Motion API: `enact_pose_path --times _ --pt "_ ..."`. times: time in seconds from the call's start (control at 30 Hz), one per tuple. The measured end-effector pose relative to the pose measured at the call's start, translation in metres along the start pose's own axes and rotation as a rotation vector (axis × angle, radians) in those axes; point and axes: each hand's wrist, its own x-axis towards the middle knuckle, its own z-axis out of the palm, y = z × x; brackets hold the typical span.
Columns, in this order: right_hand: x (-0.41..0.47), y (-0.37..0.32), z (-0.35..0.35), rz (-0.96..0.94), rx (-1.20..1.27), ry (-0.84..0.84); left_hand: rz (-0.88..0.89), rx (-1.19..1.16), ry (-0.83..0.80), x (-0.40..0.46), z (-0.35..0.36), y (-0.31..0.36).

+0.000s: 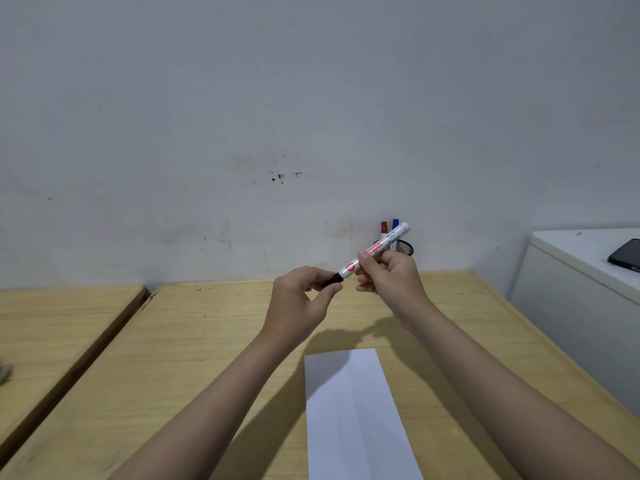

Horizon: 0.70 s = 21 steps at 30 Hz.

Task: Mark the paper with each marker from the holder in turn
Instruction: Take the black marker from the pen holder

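Observation:
Above the wooden table I hold a white marker with a black cap, tilted up to the right. My right hand grips its barrel. My left hand pinches the black cap between thumb and fingers. A white sheet of paper lies flat on the table below my hands. Behind my right hand, a black mesh holder stands against the wall with a red-capped marker and a blue-capped marker sticking up from it; the holder is mostly hidden.
A second wooden table stands to the left, with a narrow gap between the two. A white cabinet is at the right, with a dark phone on top. The grey wall runs right behind the table.

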Motion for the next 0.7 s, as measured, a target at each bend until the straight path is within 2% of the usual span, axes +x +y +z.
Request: enact_pose_path --times 0.13,0.3,0.43,0.7 --pt "0.001 0.002 0.001 -0.042 -0.002 0.003 -0.071 -0.023 -0.06 0.0 -0.001 -0.005" --pt "0.013 -0.007 -0.025 -0.05 0.08 0.137 -0.265 -0.093 -0.045 -0.003 -0.019 -0.033" --pt "0.013 -0.002 -0.029 -0.057 0.013 0.095 -0.373 -0.11 -0.019 -0.004 -0.025 -0.055" --pt "0.011 0.023 -0.02 -0.007 -0.071 0.035 -0.507 0.035 -0.134 0.0 -0.003 -0.09"
